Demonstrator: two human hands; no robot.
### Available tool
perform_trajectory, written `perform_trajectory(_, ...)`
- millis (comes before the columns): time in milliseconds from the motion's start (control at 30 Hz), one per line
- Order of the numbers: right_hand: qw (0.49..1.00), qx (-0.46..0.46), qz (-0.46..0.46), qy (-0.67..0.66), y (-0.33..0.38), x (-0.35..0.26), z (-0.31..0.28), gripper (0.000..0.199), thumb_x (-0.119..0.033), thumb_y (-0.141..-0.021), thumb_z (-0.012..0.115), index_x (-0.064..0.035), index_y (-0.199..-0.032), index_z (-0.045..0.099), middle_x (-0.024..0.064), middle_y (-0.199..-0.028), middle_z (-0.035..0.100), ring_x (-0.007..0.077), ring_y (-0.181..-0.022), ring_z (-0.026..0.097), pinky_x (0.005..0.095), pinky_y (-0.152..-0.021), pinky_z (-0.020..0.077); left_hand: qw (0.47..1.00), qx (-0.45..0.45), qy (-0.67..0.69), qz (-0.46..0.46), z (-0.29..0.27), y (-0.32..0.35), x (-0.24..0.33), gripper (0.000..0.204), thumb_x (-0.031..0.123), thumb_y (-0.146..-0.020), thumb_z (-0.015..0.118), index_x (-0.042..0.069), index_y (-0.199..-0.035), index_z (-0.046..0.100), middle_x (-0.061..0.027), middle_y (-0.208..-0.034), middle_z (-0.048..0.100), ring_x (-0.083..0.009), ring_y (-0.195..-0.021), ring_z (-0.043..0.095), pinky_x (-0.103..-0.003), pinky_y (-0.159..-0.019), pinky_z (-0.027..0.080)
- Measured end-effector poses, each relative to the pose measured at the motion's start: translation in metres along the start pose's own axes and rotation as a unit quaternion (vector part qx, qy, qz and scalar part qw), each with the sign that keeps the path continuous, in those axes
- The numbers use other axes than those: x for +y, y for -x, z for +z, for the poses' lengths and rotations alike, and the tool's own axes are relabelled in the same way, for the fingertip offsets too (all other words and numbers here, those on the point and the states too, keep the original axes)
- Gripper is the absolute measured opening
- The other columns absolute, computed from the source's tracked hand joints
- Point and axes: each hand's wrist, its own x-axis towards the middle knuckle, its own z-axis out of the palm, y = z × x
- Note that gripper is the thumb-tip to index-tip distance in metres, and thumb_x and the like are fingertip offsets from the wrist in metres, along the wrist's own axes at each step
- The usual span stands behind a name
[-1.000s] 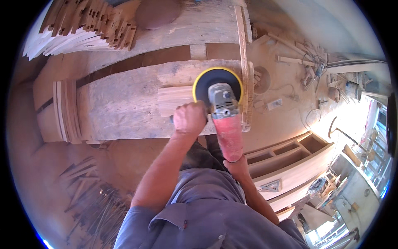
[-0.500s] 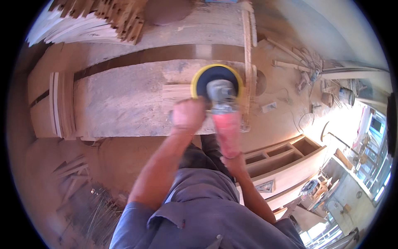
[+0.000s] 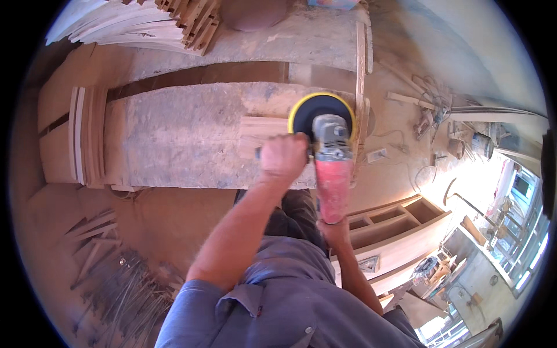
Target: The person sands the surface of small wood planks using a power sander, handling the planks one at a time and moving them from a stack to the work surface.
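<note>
An angle sander point(image 3: 332, 156) with a red body, a grey metal head and a round black pad rimmed in yellow lies across the right part of the workbench. My left hand point(image 3: 282, 158) is closed around its dark side handle. At the rear end of the red body, my right hand point(image 3: 335, 232) grips from below, its fingers partly hidden. The pad covers the right end of a light wooden board point(image 3: 252, 135) lying flat on the bench. Whether the pad presses on the board I cannot tell from above.
The dusty workbench point(image 3: 180, 133) has a long slot behind it and a wooden strip point(image 3: 360, 69) along its right end. Upright planks point(image 3: 87, 136) stand at its left end. Slats point(image 3: 197, 23) are piled at the back left. A wooden drawer frame point(image 3: 394, 226) sits at right; metal rods point(image 3: 125, 296) lie lower left.
The sander and both my hands have shifted to the right in the picture. The bench and the things around it also sit slightly differently, as the view has moved.
</note>
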Motion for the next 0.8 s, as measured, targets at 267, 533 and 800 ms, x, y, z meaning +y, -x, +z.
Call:
perform_trajectory(267, 0.998, -0.02, -0.026, 0.051, 0.014, -0.06, 0.017, 0.027, -0.018, -0.073, 0.075, 0.006, -0.081, 0.066, 0.0141, -0.067, 0.064, 0.0243, -0.065, 0.067, 0.0411, -0.063, 0.0531, 0.998, 0.009, 0.006, -0.059, -0.013, 0.037, -0.046, 0.006, 0.015, -0.081, 0.062, 0.009, -0.08, 0.064, -0.0127, -0.075, 0.07, -0.0313, -0.07, 0.072, -0.045, -0.065, 0.057)
perform_trajectory(533, 0.985, -0.032, 0.15, -0.083, 0.031, -0.019, -0.023, 0.012, -0.011, -0.072, 0.073, -0.0051, -0.074, 0.062, 0.0041, -0.059, 0.058, 0.0139, -0.043, 0.055, 0.0297, -0.041, 0.0416, 0.999, 0.008, 0.047, 0.011, 0.016, 0.034, 0.012, 0.008, 0.013, -0.081, 0.061, 0.011, -0.08, 0.069, -0.011, -0.077, 0.072, -0.0272, -0.074, 0.073, -0.039, -0.069, 0.056)
perform_trajectory(800, 0.995, -0.069, -0.075, 0.02, 0.002, -0.056, 0.031, 0.015, -0.01, -0.077, 0.07, -0.0023, -0.069, 0.059, 0.0027, -0.059, 0.058, 0.0124, -0.044, 0.053, 0.0315, -0.042, 0.0394, 0.994, 0.034, 0.014, -0.104, -0.028, 0.039, -0.07, 0.007, 0.013, -0.079, 0.062, 0.008, -0.078, 0.066, -0.0157, -0.076, 0.07, -0.0364, -0.073, 0.072, -0.049, -0.065, 0.057)
